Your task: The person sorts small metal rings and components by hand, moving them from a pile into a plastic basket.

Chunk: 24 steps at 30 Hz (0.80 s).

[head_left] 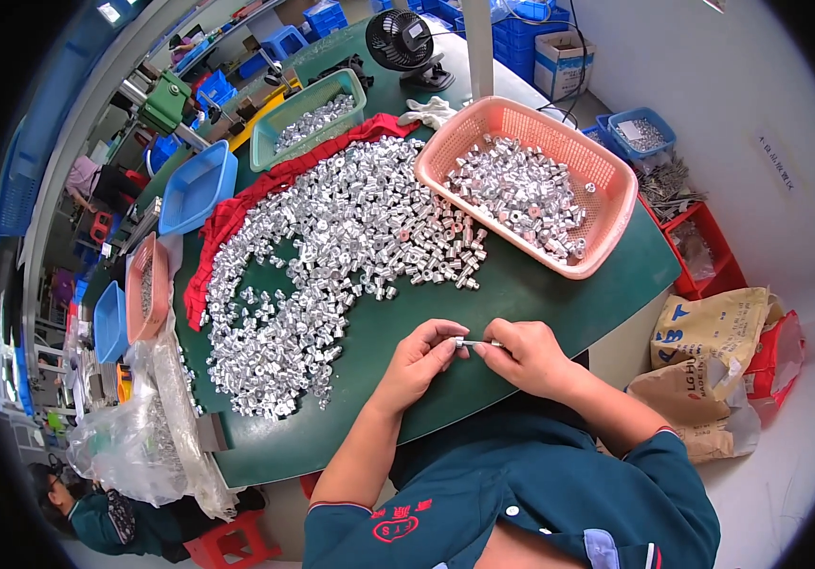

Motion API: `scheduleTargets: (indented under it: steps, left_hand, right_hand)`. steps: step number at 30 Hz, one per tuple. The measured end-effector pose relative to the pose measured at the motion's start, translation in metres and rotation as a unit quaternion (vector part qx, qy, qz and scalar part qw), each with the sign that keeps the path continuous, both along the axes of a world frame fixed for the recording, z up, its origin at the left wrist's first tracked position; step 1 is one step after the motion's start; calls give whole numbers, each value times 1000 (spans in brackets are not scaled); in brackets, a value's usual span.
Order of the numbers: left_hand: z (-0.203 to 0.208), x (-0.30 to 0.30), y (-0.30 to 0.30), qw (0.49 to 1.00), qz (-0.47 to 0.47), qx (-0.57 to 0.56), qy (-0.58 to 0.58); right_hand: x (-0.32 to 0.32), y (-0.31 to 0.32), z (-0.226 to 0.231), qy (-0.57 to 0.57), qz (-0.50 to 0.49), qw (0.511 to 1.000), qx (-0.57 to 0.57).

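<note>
- Holding close to the body, near edge of bench: left hand (423, 360) closed, thumb and fingertips pinching a small silver part (459, 342).
- Right hand (531, 358) closed too, pinching a slim metal rod (484, 343). Rod lies in line with the part, its end at or in it; which of the two, cannot tell.
- So one piece in hand, both hands meeting over bare green tabletop (559, 305). Judged mid-step on this piece, not finished with it.
- Beyond the hands, to the left: big loose heap (360, 228) of similar silver parts, spread wide, a gap or two of green showing through. By far the largest lot here.
- Right of heap, just beside it: pink basket (611, 204), partly filled with like parts, room left below the rim.
- Which lot is done and which waits, cannot tell; pieces look alike at this size. If the heap is what's left, the work is far from over.
- Behind heap: red cloth (227, 220) along its far side, then pale green basket (265, 144) with more small metal pieces.
- Farthest on bench: black fan (400, 40).
</note>
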<state>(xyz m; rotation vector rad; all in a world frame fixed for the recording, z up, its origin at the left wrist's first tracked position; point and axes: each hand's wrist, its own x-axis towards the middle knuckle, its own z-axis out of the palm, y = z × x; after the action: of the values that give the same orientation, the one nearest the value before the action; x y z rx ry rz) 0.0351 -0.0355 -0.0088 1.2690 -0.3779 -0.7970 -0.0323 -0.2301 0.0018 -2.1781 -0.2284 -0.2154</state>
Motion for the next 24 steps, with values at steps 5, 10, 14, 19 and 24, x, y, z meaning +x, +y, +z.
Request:
scheduleTargets:
  steps: [5, 10, 14, 19, 24]
  left_hand:
    - [2, -1, 2, 1000, 2, -2, 3]
    - [2, -1, 2, 1000, 14, -15, -4]
    - [9, -3, 0, 1000, 10, -27, -11]
    - [-1, -2, 3, 999, 15, 12, -34]
    - [2, -5, -1, 997, 42, 35, -57]
  right_hand:
    - [1, 4, 3, -34, -3, 999, -13]
    - [0, 9, 1, -36, -28, 999, 5]
    - [1, 7, 3, 3, -13, 1000, 9]
    - [3, 8, 3, -15, 4, 1000, -8]
    - [6, 11, 5, -141, 17, 987, -72]
